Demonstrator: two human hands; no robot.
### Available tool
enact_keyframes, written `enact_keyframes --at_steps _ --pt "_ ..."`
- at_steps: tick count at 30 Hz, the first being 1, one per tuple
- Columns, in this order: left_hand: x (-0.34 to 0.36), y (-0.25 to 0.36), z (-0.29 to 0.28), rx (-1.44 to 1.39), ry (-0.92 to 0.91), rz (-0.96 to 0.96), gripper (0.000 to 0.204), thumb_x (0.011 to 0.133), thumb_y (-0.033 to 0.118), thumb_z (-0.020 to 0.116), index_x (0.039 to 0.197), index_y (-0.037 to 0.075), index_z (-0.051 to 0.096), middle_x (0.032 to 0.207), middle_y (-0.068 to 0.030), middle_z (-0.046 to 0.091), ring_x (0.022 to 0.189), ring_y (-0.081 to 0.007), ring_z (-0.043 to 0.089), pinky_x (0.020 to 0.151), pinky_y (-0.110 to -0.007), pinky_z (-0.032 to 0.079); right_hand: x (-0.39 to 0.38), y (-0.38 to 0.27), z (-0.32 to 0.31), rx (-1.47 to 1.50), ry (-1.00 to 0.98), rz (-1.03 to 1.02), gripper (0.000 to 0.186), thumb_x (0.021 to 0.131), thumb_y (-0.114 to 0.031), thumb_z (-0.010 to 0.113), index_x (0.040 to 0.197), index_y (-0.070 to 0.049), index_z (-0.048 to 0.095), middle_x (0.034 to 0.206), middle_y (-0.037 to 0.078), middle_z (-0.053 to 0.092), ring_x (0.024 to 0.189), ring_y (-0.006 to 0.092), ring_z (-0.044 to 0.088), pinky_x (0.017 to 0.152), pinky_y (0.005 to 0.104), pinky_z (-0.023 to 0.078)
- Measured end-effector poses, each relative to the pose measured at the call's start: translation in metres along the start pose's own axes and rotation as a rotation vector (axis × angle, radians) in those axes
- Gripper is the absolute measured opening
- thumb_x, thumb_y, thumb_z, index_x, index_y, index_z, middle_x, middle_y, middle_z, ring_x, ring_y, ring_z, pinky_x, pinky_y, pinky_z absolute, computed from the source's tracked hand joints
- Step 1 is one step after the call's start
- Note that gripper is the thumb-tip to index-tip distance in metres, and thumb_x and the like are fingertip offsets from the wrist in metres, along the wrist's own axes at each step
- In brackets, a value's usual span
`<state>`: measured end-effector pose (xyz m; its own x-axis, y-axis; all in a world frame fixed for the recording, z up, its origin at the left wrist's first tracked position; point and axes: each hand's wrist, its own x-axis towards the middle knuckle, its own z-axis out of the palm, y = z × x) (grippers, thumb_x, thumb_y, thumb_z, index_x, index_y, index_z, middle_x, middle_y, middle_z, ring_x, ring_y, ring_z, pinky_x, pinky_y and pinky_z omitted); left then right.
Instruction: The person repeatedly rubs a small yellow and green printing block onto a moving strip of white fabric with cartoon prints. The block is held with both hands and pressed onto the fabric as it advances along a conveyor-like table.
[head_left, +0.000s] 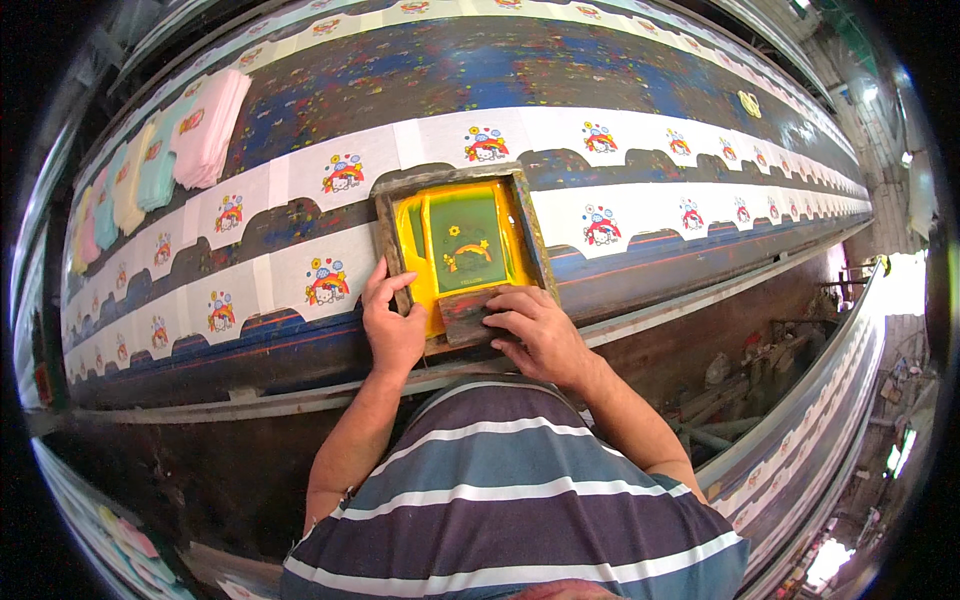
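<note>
Where two hands [394, 325] [543, 335] rest, one frame [536, 243], squeegee [466, 317]

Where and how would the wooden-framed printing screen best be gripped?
Likely by its left rail and right rail, one hand from each side: both are narrow wooden bars, while yellow ink covers much of the inside. The left hand is on the left rail.

Pastel cloth stacks [153, 168] lie at left; a yellowish coil [746, 104] lies upper right
</note>
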<state>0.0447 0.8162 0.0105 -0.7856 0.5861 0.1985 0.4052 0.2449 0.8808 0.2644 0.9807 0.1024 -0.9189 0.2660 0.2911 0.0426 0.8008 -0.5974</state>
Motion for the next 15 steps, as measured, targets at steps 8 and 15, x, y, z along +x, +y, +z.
enact_keyframes --at_steps 8,15 --pt "-0.004 0.025 0.020 -0.089 0.056 -0.010 0.036 0.082 -0.015 0.077 0.111 0.006 0.081 0.169 -0.0303 0.060 0.160 -0.0404 0.056 0.133 -0.047 0.041 -0.064 0.042 -0.023 0.175 0.377 0.390 0.035 0.096 -0.001 0.083 0.130 -0.002 0.076 0.140 0.022 0.075 0.134 0.0430 0.070 0.115 0.0513 0.056" --pt "-0.014 0.067 0.113 -0.104 0.053 0.000 0.032 0.081 -0.014 0.076 0.107 0.004 0.079 0.170 -0.0305 0.060 0.161 -0.0412 0.055 0.134 -0.048 0.039 -0.118 0.099 -0.073 0.163 0.446 0.371 0.034 0.096 0.000 0.083 0.129 -0.002 0.077 0.139 0.021 0.076 0.133 0.0409 0.071 0.118 0.0501 0.054"
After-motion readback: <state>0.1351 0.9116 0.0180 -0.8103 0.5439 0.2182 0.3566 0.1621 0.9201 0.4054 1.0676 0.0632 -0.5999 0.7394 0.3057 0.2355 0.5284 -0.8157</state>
